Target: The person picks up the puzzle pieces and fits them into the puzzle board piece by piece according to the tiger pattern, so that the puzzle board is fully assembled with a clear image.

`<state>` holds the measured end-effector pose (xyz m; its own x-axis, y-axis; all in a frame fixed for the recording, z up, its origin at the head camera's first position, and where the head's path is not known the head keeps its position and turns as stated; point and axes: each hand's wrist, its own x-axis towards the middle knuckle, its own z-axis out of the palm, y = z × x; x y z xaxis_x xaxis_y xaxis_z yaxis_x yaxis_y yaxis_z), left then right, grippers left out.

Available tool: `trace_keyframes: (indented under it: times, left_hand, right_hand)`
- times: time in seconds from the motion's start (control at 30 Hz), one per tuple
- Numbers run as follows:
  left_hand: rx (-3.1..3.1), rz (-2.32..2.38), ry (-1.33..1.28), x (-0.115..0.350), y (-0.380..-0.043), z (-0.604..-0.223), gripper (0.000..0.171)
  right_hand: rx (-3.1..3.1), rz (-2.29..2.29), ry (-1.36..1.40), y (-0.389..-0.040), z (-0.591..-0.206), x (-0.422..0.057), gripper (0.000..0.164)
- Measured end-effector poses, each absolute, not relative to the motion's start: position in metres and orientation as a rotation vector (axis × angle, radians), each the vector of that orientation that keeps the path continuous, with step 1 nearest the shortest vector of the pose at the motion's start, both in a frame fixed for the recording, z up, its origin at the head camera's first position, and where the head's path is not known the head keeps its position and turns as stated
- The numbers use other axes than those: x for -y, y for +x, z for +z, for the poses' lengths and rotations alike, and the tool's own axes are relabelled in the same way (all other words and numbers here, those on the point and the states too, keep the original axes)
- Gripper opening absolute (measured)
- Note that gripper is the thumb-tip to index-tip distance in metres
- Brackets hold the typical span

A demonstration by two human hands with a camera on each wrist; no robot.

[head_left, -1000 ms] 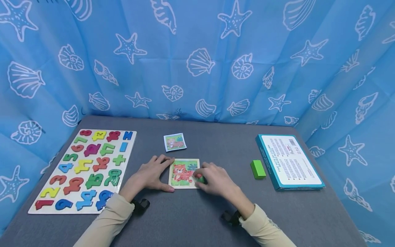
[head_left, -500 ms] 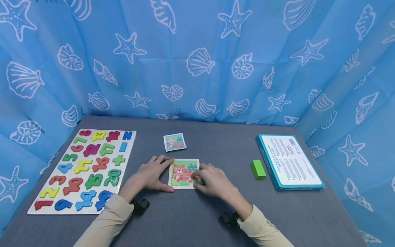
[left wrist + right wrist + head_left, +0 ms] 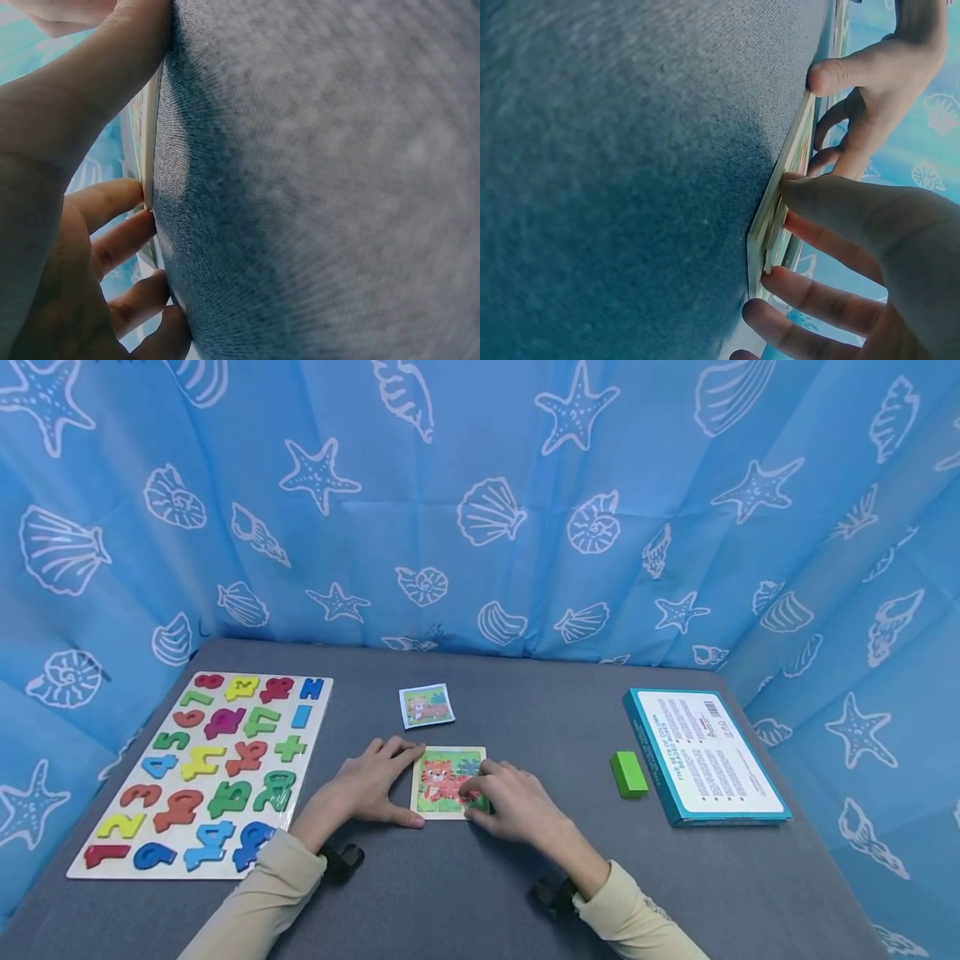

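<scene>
A small square jigsaw puzzle (image 3: 444, 783) with a tiger picture lies in its pale-framed board on the grey table. My left hand (image 3: 377, 783) is spread at the board's left side, thumb at the near corner and fingertips at the far one, steadying it. Over the lower right corner, my right hand (image 3: 517, 800) holds a puzzle piece (image 3: 771, 244) between thumb and fingers. In the right wrist view the piece sits slightly raised at the board's frame (image 3: 759, 225); its picture side is mostly hidden by the fingers.
Beyond the puzzle lies a small picture card (image 3: 426, 706) of the tiger. A white number board (image 3: 296, 814) with coloured numerals is at the left. A green block (image 3: 628, 774) and a blue-edged box (image 3: 708, 756) stand to the right. A blue curtain (image 3: 525, 568) hangs behind the table.
The right hand has moved slightly left over the board's corner, and the piece, earlier tilted up in its fingers, is now lowered toward the board. The left hand has stayed put.
</scene>
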<state>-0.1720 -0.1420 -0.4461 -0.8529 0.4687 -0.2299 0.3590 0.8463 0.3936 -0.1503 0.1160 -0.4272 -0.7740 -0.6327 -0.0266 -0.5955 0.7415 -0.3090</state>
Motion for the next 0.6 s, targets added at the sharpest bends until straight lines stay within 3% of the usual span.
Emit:
trace_keyframes:
  times: [0.6]
  left_hand:
    - [-2.704,0.475,0.624,0.1411,-0.1728,-0.4474,0.108]
  right_hand:
    - [-2.841,-0.451,-0.978,-0.1486,-0.4310,-0.1177,0.025]
